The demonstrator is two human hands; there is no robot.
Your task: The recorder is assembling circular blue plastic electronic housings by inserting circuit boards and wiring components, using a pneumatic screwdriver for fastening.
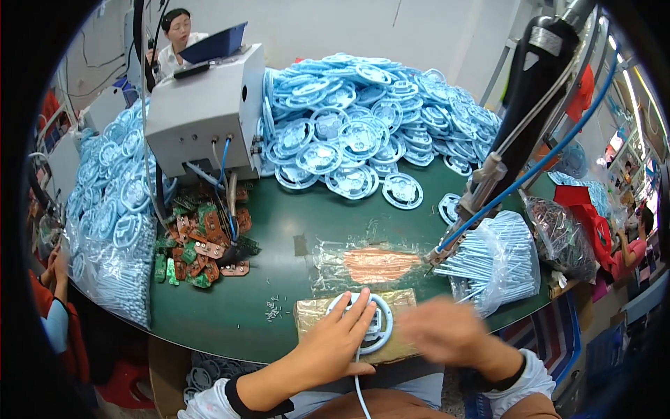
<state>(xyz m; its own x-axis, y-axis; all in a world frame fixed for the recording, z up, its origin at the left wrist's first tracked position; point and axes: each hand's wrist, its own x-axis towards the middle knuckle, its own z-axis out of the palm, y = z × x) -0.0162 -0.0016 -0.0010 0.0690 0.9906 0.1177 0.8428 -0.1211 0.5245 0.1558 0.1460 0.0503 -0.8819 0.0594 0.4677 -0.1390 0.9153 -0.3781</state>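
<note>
A round light-blue plastic disc (380, 328) with cut-outs lies on a block (314, 312) wrapped in shiny yellowish tape, at the near edge of the green table. My left hand (333, 339) spans the disc, fingers laid over its far rim and thumb at its near rim. A white cable (361, 398) runs from under that thumb toward my lap. Just right of the disc, my right hand (447, 332) is smeared by motion; its fingers and anything in them cannot be made out.
Beyond the block, an arm-mounted tool with a blue hose (530, 183) slants down to a copper-coloured patch (380, 265). A large pile of blue discs (349, 133) and a grey machine (202, 115) stand behind. Circuit boards (202, 244) lie left, bagged blue sticks (492, 258) right.
</note>
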